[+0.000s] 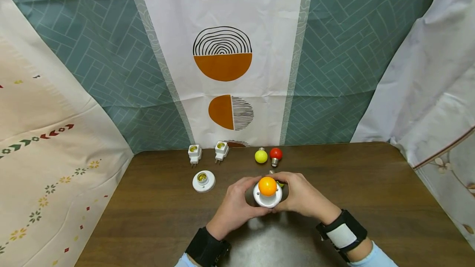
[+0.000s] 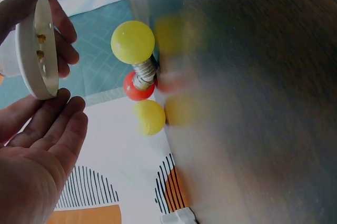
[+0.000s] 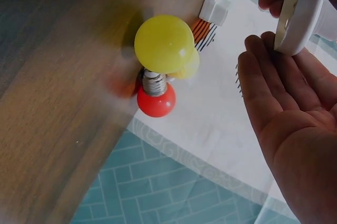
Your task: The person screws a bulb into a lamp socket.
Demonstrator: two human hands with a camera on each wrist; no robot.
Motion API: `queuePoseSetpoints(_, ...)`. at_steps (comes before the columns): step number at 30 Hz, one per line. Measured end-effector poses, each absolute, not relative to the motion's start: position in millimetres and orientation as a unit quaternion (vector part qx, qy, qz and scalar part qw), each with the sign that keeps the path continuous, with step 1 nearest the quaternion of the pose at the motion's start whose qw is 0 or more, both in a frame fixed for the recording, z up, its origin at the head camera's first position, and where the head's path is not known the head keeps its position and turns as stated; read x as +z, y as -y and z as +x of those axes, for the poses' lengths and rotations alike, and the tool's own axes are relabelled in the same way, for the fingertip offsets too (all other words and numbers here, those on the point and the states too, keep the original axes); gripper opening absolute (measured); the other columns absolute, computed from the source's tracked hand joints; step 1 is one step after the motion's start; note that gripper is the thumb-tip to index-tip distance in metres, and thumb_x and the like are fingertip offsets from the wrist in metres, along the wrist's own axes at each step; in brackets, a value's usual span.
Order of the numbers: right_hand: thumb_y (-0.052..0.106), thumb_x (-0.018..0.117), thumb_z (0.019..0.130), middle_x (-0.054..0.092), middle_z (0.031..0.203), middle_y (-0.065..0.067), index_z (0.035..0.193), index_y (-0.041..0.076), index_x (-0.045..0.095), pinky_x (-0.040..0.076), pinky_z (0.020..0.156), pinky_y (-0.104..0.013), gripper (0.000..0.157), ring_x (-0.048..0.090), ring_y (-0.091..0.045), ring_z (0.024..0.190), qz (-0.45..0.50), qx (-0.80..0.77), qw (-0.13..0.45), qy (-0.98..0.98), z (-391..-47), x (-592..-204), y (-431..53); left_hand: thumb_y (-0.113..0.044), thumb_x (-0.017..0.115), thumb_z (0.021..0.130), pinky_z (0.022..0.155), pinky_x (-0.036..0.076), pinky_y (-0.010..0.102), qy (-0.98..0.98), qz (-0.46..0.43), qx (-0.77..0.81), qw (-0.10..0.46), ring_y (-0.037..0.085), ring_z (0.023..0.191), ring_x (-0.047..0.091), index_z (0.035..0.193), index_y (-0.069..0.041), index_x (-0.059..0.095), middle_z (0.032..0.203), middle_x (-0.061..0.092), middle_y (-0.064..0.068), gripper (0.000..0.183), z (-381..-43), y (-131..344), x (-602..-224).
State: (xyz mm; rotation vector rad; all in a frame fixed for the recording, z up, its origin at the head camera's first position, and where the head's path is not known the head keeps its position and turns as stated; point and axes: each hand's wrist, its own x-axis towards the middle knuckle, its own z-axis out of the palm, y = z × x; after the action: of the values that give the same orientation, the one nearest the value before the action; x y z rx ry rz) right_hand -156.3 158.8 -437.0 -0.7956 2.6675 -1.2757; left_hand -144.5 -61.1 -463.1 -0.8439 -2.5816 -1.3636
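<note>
Both hands hold a white round bulb holder (image 1: pixel 266 202) that carries an orange bulb (image 1: pixel 267 186) on top. My left hand (image 1: pixel 236 202) grips the rim from the left, and my right hand (image 1: pixel 303 197) grips it from the right. The thumbs meet at the near edge. In the left wrist view the holder (image 2: pixel 26 50) is raised over the table, with brass contacts on its underside. Beyond the hands lies a yellow bulb (image 2: pixel 132 42), mostly hidden by the right hand in the head view. A red bulb (image 1: pixel 276 153) and another yellow bulb (image 1: pixel 261 157) lie farther back.
Two white plug-in sockets (image 1: pixel 194 153) (image 1: pixel 221 150) lie at the back left of the brown table (image 1: pixel 148 217). In front of them sits another round bulb holder (image 1: pixel 203 181). A patterned cloth (image 1: pixel 274 61) hangs behind the table's back edge.
</note>
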Motion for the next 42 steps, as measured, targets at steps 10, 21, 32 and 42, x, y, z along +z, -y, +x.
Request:
queuePoseSetpoints(10, 0.039, 0.089, 0.051, 0.056, 0.112, 0.017, 0.119, 0.024, 0.058, 0.041, 0.089, -0.034, 0.076, 0.052, -0.004, 0.103, -0.222, -0.424, -0.007, -0.878, -161.0, -431.7, -169.4, -0.052, 0.073, 0.072, 0.091, 0.041, 0.033, 0.855, -0.248, -0.447, 0.088, 0.01, 0.114, 0.048, 0.131, -0.019, 0.052, 0.125, 0.053, -0.005, 0.071, -148.7, 62.8, -462.8)
queuePoseSetpoints(21, 0.039, 0.087, 0.056, 0.058, 0.116, 0.002, 0.124, 0.011, 0.055, 0.043, 0.087, -0.042, 0.08, 0.052, -0.016, 0.104, -0.121, -0.416, -0.109, -0.895, -175.3, -421.7, -203.6, -0.043, 0.065, 0.085, 0.09, 0.041, 0.033, 0.875, -0.154, -0.436, 0.146, 0.011, 0.114, 0.048, 0.124, -0.016, 0.057, 0.124, 0.054, 0.001, 0.048, -158.3, 69.1, -461.3)
queuePoseSetpoints(32, 0.049, 0.083, 0.059, 0.06, 0.109, -0.011, 0.121, 0.008, 0.054, 0.045, 0.074, -0.041, 0.08, 0.055, -0.024, 0.094, -0.031, -0.374, -0.171, -0.911, -198.4, -435.3, -259.0, -0.041, 0.067, 0.083, 0.093, 0.039, 0.033, 0.887, -0.126, -0.415, 0.158, 0.013, 0.115, 0.047, 0.122, -0.014, 0.059, 0.124, 0.055, 0.003, 0.049, -159.2, 74.2, -467.4)
queuePoseSetpoints(42, 0.048, 0.083, 0.06, 0.055, 0.108, -0.022, 0.113, -0.005, 0.056, 0.04, 0.077, -0.051, 0.08, 0.05, -0.036, 0.096, 0.025, -0.325, -0.185, -0.927, -208.3, -454.0, -307.6, -0.041, 0.07, 0.081, 0.091, 0.04, 0.033, 0.897, -0.109, -0.404, 0.141, 0.014, 0.114, 0.049, 0.122, -0.012, 0.058, 0.121, 0.056, 0.0, 0.052, -160.8, 76.9, -474.0)
